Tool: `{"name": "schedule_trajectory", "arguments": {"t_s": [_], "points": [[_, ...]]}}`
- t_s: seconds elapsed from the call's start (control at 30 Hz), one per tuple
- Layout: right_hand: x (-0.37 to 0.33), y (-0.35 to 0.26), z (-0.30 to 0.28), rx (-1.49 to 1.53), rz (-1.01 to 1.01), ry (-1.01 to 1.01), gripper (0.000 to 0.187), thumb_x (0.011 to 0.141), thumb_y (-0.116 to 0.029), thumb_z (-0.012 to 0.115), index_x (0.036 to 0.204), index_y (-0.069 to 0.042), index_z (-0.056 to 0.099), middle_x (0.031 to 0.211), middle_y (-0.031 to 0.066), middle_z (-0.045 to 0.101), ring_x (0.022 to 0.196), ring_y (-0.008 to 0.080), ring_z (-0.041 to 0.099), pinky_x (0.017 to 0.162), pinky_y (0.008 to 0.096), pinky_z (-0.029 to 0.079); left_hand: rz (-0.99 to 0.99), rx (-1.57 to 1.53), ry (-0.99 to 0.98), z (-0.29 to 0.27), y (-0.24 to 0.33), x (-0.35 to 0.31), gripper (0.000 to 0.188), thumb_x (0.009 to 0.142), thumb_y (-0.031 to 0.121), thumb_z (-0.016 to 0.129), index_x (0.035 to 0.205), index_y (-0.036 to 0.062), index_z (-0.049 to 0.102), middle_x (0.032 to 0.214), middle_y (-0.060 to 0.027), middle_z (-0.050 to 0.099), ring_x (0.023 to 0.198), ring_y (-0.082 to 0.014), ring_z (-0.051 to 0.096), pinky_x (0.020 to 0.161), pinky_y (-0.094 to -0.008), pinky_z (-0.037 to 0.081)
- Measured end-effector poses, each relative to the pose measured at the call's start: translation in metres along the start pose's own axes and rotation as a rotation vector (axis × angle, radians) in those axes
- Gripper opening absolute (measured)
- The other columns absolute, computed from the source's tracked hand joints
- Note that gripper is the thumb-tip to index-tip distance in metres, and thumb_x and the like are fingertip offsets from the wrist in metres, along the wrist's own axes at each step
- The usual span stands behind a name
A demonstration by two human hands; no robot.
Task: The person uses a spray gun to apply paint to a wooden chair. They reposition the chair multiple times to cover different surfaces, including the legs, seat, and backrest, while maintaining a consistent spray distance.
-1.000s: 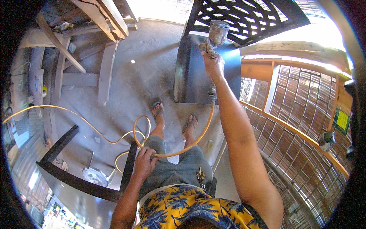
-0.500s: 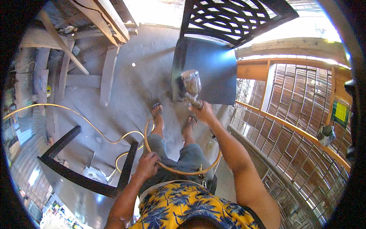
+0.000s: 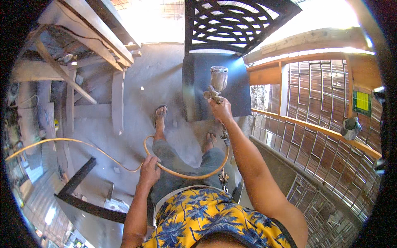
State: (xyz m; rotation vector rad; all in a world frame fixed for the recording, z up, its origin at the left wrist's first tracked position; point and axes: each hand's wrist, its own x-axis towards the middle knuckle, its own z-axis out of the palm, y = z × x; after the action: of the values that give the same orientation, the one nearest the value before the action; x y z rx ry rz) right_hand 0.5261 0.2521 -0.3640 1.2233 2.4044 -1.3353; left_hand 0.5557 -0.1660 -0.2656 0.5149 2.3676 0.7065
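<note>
In my right hand [image 3: 221, 108] is a spray gun [image 3: 213, 95] with a metal paint cup [image 3: 218, 78] on top, held over the seat of a black chair [image 3: 196, 89]. The chair's tall back [image 3: 231, 22] has a cut-out lattice of curved openings. A yellow-orange air hose [image 3: 198, 177] curves in a loop in front of my thighs and runs up to a fitting [image 3: 226, 137] below the gun. My left hand [image 3: 149, 167] is closed around this hose beside my left thigh. My right fingers wrap the gun's handle; the trigger is hard to see.
At far left stands a wooden bench frame [image 3: 118, 101] with slanted braces. A black frame piece [image 3: 95, 213] lies at lower left, near where the hose trails. A metal grille [image 3: 316, 89] with a wooden rail [image 3: 306, 128] lines the right; a grey cloth bundle [image 3: 351, 128] sits on it.
The spray gun has moved right and farther over the seat, toward the chair back. My left foot has stepped forward. The hose loop has shifted with my left hand, which keeps its hold.
</note>
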Motion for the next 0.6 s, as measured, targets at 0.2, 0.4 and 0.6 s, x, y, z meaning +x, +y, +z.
{"name": "schedule_trajectory", "arguments": {"t_s": [0.2, 0.4, 0.6], "points": [[0.062, -0.073, 0.008, 0.153, 0.26, 0.085, 0.037, 0.091, -0.038, 0.077, 0.112, -0.008, 0.077, 0.097, 0.02, 0.077, 0.092, 0.0346, 0.074, 0.083, 0.044, 0.055, 0.042, -0.075, -0.111, -0.055, -0.073, 0.084, 0.026, 0.076, -0.004, 0.07, 0.101, 0.0021, 0.062, 0.104, -0.0182, 0.063, 0.104, -0.0431, 0.063, 0.09, -0.0491, 0.052], [0.092, -0.109, 0.009, 0.079, 0.132, 0.208, 0.038, 0.09, -0.038, 0.077, 0.108, -0.005, 0.076, 0.091, 0.0194, 0.076, 0.087, 0.0344, 0.074, 0.082, 0.0441, 0.055, 0.043, -0.063, -0.171, -0.078, -0.089, 0.117, 0.026, 0.076, -0.003, 0.071, 0.101, 0.0024, 0.063, 0.104, -0.0175, 0.063, 0.104, -0.042, 0.064, 0.09, -0.0482, 0.053], [0.061, -0.097, 0.01, -0.023, 0.107, 0.117, 0.038, 0.09, -0.038, 0.077, 0.109, -0.004, 0.075, 0.09, 0.0194, 0.076, 0.085, 0.0353, 0.074, 0.081, 0.0438, 0.055, 0.045, -0.113, -0.225, -0.067, -0.074, 0.111, 0.026, 0.076, -0.001, 0.072, 0.1, 0.0044, 0.064, 0.107, -0.0171, 0.065, 0.104, -0.0417, 0.065, 0.09, -0.0472, 0.054]]}}
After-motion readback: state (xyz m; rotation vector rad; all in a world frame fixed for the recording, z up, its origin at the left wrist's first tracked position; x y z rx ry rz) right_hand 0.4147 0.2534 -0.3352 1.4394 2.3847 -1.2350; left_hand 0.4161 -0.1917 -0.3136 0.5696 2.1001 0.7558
